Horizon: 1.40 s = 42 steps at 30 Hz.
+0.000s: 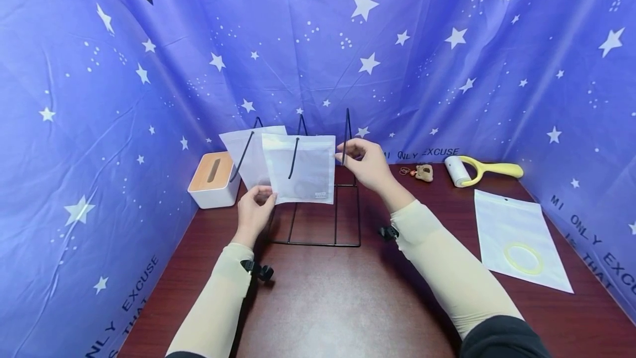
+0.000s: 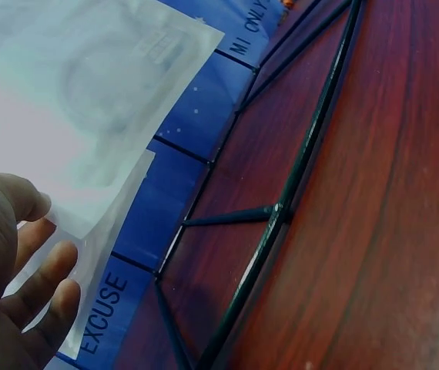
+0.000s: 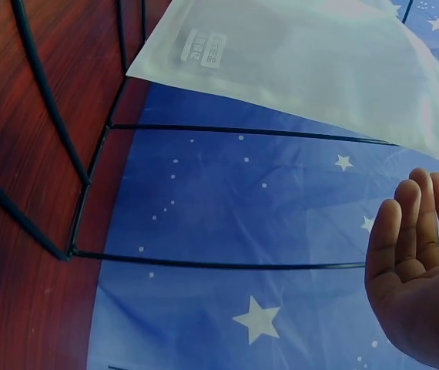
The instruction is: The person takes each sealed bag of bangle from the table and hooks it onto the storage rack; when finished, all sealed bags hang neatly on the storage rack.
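Observation:
A white translucent zip pouch (image 1: pixel 310 173) stands upright between the prongs of a black wire rack (image 1: pixel 323 245). A faint round shape shows through it in the left wrist view. At its lower left corner, my left hand (image 1: pixel 254 211) pinches it with the thumb in front and fingers behind. My right hand (image 1: pixel 365 162) pinches its right edge near the top, by the rack's right prong; the thumb meets the corner in the right wrist view. A second white pouch (image 1: pixel 243 151) leans in the rack behind and to the left.
A white tissue box with a wooden lid (image 1: pixel 211 175) is left of the rack. To the right lie a small brown bear-shaped charm (image 1: pixel 424 173), a yellow-handled lint roller (image 1: pixel 459 173) and another white pouch (image 1: pixel 502 225) with a yellow ring on it. Blue star-printed cloth surrounds the table.

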Available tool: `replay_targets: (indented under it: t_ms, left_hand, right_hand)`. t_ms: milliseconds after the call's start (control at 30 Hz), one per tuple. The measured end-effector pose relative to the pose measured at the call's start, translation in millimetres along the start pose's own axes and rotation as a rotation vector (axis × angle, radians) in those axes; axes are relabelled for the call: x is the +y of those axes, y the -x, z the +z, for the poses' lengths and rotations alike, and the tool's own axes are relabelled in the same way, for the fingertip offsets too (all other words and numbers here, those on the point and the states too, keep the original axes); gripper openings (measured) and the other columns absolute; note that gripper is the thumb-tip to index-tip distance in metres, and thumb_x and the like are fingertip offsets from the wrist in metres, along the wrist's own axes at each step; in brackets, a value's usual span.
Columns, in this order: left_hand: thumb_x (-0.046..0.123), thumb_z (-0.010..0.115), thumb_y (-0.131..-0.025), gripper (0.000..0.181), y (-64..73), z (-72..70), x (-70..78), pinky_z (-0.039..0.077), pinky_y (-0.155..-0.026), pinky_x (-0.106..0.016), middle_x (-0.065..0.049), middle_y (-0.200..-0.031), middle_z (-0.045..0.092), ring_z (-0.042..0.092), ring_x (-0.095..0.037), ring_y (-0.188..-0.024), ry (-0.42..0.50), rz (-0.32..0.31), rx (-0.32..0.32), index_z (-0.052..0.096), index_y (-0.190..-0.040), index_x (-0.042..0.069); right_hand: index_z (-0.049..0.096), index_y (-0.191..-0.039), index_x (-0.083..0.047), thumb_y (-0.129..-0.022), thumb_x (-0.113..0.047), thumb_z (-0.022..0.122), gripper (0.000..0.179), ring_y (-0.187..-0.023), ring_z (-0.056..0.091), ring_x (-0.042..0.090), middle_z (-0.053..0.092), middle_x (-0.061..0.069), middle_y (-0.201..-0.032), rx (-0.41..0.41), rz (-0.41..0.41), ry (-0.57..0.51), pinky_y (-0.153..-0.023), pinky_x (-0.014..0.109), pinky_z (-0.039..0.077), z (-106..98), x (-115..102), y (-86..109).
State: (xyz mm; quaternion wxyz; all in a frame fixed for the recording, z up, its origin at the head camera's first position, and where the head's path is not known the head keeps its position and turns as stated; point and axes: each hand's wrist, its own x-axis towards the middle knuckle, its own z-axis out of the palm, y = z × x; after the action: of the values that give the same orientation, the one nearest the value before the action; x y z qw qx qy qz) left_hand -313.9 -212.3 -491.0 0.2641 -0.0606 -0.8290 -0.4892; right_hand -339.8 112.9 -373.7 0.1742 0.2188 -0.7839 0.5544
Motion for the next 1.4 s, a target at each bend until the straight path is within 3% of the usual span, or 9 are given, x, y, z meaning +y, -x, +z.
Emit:
replay_targets:
  t_ms: [167,333,633,833,1067,1233,1400]
  left_hand:
    - [0.012,0.079,-0.093,0.011,3.3,-5.5,-2.5,0.051,-0.074,-0.022,-0.002,-0.093,0.077,0.069,-0.019,-0.082,-0.004,-0.010,-0.003,0.078,-0.103,0.012]
    - [0.008,0.080,-0.092,0.012,7.6,-12.8,-0.4,0.051,-0.074,-0.018,-0.004,-0.093,0.077,0.070,-0.021,-0.083,0.015,-0.027,-0.021,0.079,-0.104,0.010]
    - [0.011,0.081,-0.092,0.015,17.2,-22.4,0.1,0.051,-0.073,-0.017,-0.004,-0.096,0.078,0.071,-0.021,-0.083,-0.008,-0.013,-0.016,0.078,-0.107,0.010]
    - [0.010,0.081,-0.092,0.018,24.7,-26.9,2.4,0.052,-0.073,-0.017,-0.004,-0.098,0.078,0.072,-0.020,-0.085,0.004,-0.020,-0.018,0.078,-0.109,0.007]
    - [0.010,0.082,-0.091,0.019,32.7,-33.6,0.3,0.053,-0.074,-0.018,-0.004,-0.099,0.078,0.071,-0.015,-0.085,0.013,-0.006,-0.018,0.077,-0.110,0.007]
    - [0.012,0.084,-0.090,0.024,39.4,-38.8,-7.0,0.057,-0.076,-0.029,-0.002,-0.099,0.077,0.071,-0.016,-0.087,-0.009,0.007,-0.073,0.077,-0.112,0.006]
    - [0.013,0.086,-0.088,0.031,45.2,-40.1,-15.6,0.059,-0.080,-0.038,-0.010,-0.103,0.076,0.071,-0.021,-0.091,-0.022,0.001,-0.152,0.075,-0.116,0.005]
  right_hand:
    - [0.077,-0.107,-0.009,-0.093,-0.016,0.080,0.016,-0.084,0.066,0.021,0.075,0.003,-0.091,0.015,0.002,0.005,-0.079,0.039,0.052,-11.4,2.7,9.8]
    - [0.078,-0.108,-0.011,-0.095,-0.025,0.080,0.019,-0.085,0.066,0.017,0.075,0.002,-0.090,0.058,-0.003,0.023,-0.077,0.030,0.050,-25.3,4.5,22.3]
    - [0.077,-0.109,-0.006,-0.095,-0.016,0.080,0.017,-0.079,0.064,0.016,0.074,0.010,-0.092,0.088,-0.002,0.020,-0.070,0.023,0.049,-47.5,3.2,43.2]
    - [0.074,-0.109,0.004,-0.095,-0.004,0.077,0.017,-0.075,0.060,0.023,0.070,0.022,-0.089,0.081,0.007,0.006,-0.066,0.024,0.047,-57.5,-21.8,60.2]
    - [0.076,-0.106,0.003,-0.093,-0.002,0.078,0.014,-0.069,0.059,0.018,0.070,0.020,-0.082,0.104,-0.033,0.057,-0.062,0.022,0.046,-67.5,-39.9,76.2]
    - [0.076,-0.104,0.000,-0.092,-0.002,0.079,0.012,-0.067,0.058,0.020,0.070,0.019,-0.080,0.114,-0.036,0.073,-0.061,0.023,0.045,-73.4,-40.5,84.0]
    - [0.076,-0.104,0.000,-0.092,-0.001,0.078,0.012,-0.068,0.057,0.021,0.069,0.019,-0.080,0.116,-0.043,0.077,-0.061,0.023,0.044,-79.4,-40.4,87.6]
